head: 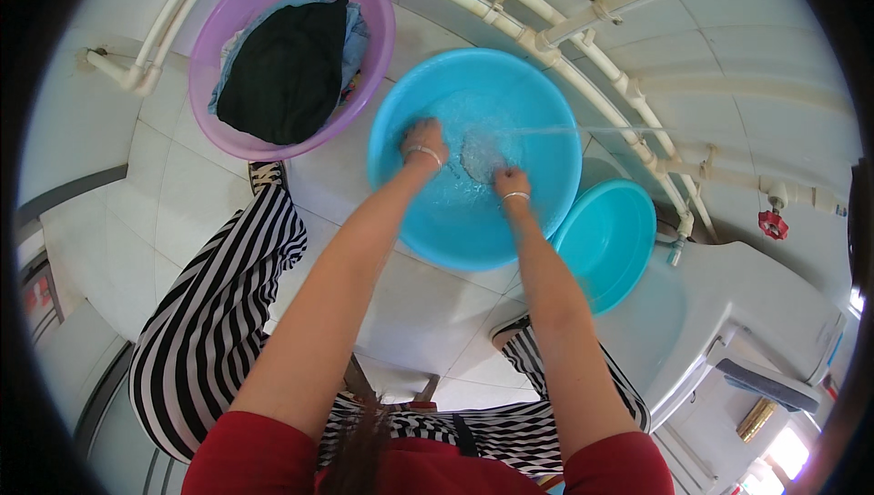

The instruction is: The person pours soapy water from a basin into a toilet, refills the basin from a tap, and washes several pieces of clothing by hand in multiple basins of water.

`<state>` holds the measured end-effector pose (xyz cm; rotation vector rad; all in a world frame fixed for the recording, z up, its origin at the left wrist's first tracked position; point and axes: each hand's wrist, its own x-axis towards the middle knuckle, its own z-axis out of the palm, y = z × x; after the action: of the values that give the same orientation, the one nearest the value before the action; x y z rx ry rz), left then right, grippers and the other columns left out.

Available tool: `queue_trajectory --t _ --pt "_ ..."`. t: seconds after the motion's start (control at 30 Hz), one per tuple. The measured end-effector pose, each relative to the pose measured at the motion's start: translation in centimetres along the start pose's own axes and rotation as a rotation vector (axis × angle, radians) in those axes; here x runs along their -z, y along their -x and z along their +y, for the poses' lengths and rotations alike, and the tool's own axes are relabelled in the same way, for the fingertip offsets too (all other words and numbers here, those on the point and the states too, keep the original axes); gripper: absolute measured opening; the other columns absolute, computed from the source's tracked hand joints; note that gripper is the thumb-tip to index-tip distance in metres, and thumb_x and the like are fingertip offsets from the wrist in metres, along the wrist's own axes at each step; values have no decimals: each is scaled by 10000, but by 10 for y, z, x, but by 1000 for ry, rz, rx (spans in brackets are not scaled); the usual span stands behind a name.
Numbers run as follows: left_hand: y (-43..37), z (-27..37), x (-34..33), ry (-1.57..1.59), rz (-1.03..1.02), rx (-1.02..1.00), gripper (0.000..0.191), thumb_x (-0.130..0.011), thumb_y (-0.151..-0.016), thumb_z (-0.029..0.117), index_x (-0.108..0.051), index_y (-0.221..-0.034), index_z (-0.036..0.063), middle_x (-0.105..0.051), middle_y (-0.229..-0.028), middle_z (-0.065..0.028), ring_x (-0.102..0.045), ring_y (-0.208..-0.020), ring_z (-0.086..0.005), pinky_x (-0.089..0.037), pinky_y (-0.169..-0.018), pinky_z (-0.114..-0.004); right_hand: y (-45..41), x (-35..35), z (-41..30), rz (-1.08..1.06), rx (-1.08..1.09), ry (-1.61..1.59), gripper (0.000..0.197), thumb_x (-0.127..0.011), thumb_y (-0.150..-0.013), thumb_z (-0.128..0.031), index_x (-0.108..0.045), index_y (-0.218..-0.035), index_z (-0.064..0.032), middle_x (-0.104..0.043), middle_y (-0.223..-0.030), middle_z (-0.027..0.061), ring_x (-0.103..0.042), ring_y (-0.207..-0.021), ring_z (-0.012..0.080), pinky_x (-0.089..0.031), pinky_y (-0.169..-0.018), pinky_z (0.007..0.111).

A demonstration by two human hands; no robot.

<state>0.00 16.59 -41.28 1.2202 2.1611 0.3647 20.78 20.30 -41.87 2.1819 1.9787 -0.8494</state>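
Note:
A large blue plastic basin (pixel 471 259) with water in it stands on the floor in front of me. My left hand (pixel 425 140), a bracelet at its wrist, dips into the water on the left side; its fingertips are blurred. On the right, my right hand (pixel 512 182) has curled fingers at the water, beside a pale greyish patch (pixel 480 157). Splashing blurs that patch, so I cannot tell whether it is cloth or foam, nor whether either hand grips anything. A thin water stream (pixel 546 130) enters from the right and lands between my hands.
A purple basin (pixel 382 17) holding dark and denim clothes (pixel 287 72) sits at upper left. The smaller turquoise basin (pixel 608 242) is close on the right, near a white sink or tub (pixel 724 290). Pipes (pixel 580 75) and a red valve handle (pixel 773 225) line the wall.

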Motion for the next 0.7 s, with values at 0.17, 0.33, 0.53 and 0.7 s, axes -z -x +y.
queue_trajectory --t 0.17,0.33,0.53,0.7 --pt "55 14 -22 238 -204 309 289 -613 -744 208 -583 -972 33 -614 -994 -164 -580 -961 -332 -469 -803 -420 60 -41 -35 -162 -552 -797 243 -482 -826 -242 -594 -815 -27 -617 -682 120 -600 -635 283 -474 -568 388" --pt "66 12 -33 1006 -253 613 148 -573 -755 189 -586 -791 46 -601 -734 -123 -581 -665 -255 -471 -583 -373 74 -57 -56 -376 -655 -1440 232 -468 -861 -248 -589 -874 -50 -603 -682 50 -556 -547 167 -463 -479 289" --pt "87 32 28 1814 -644 652 235 -477 -848 266 -534 -848 38 -594 -765 -89 -561 -597 -187 -475 -474 -296 94 21 -55 -840 -388 -1845 255 -479 -886 -307 -539 -744 -104 -523 -592 -43 -498 -514 72 -436 -459 216" --pt "122 94 78 1967 -593 505 316 -409 -906 285 -508 -963 -10 -606 -869 -128 -597 -736 -224 -530 -686 -338 120 105 -79 -742 -385 -2104 274 -469 -890 -283 -521 -736 -62 -529 -606 -6 -519 -546 110 -465 -498 239"
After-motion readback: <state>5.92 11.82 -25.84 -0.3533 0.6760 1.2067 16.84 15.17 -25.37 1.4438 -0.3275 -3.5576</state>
